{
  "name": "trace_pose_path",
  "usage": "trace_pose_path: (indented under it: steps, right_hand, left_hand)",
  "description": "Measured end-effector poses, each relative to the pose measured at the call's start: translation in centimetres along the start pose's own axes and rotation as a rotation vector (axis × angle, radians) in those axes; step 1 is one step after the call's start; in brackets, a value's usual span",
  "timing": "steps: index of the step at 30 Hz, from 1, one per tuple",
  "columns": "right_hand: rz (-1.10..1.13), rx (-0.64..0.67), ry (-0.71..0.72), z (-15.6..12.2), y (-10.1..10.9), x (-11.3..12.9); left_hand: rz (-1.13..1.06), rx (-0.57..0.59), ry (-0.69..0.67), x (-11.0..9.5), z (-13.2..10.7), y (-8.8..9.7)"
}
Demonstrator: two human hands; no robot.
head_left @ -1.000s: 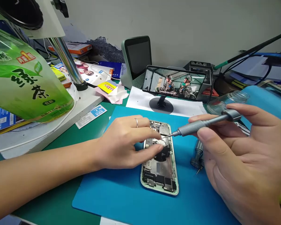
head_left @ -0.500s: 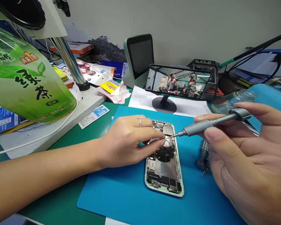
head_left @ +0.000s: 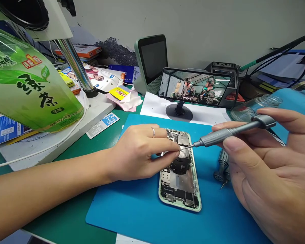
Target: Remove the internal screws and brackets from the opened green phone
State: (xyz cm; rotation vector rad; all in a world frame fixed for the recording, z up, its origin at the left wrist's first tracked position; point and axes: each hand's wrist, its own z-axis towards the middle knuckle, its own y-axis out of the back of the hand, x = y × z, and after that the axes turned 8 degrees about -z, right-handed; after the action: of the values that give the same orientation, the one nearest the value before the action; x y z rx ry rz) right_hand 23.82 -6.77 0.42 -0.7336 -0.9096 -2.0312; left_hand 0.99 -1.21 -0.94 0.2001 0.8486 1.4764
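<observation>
An opened phone (head_left: 179,183) with a pale green frame lies on a blue mat (head_left: 142,206), its boards and black round coil exposed. My left hand (head_left: 139,152), ring on one finger, rests over the phone's upper left, its fingertips pinched together on a small part inside that I cannot make out. My right hand (head_left: 266,162) grips a grey precision screwdriver (head_left: 226,134), its thin tip pointing left at the spot by my left fingertips.
A second screwdriver (head_left: 222,167) lies on the mat right of the phone. Behind stand a phone on a stand (head_left: 194,88) playing video, a small screen device (head_left: 152,61), a glass jar (head_left: 254,108), a microscope post (head_left: 73,64) and a green tea bottle (head_left: 27,81) at left.
The view has shifted slightly, so everything sits a little further right. My left fingers have closed tighter over the phone's inside, and the screwdriver tip stays at the same spot.
</observation>
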Motion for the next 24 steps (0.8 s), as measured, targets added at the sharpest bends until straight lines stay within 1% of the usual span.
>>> trace_pose_path:
  steps: [12, 20, 24]
  right_hand:
    - [-0.023, 0.019, 0.008, -0.4, -0.11, 0.26]
    - [-0.051, 0.013, -0.03, -0.59, -0.34, 0.68]
    - [-0.027, 0.022, -0.033, -0.53, -0.37, 0.69]
  left_hand:
    - [-0.001, 0.001, 0.009, 0.14, -0.13, -0.04]
    - [0.007, 0.014, 0.006, 0.03, -0.07, 0.02]
    - [0.008, 0.023, 0.012, 0.06, -0.16, 0.02]
